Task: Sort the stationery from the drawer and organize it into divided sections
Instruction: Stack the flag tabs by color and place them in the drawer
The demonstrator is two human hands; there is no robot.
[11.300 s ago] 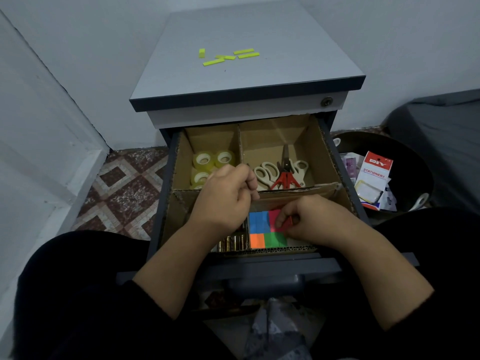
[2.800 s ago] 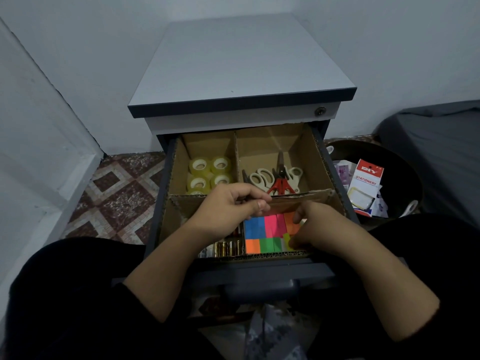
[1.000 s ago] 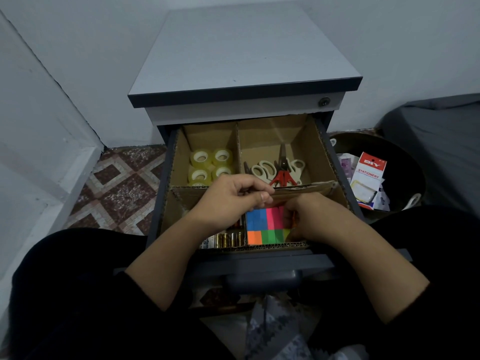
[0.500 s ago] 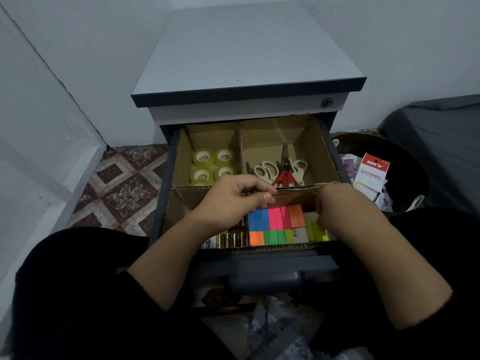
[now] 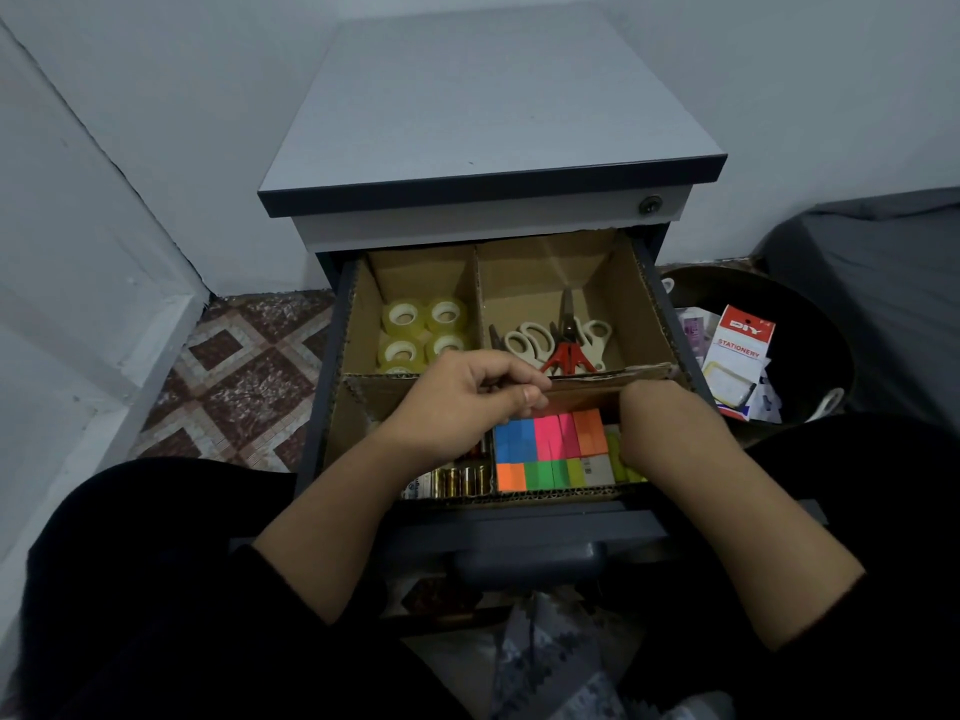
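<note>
Cardboard dividers (image 5: 475, 298) split the drawer (image 5: 524, 517) into sections. Nearest, batteries (image 5: 460, 480) lie front left and bright notes (image 5: 550, 452) front right. The left hand (image 5: 462, 402) pinches the cross wall with curled fingers; the right hand (image 5: 657, 426) dips among the notes, its fingers hidden, so I cannot tell their grasp. Farther back sit tape rolls (image 5: 423, 332) and scissors (image 5: 563, 340).
</note>
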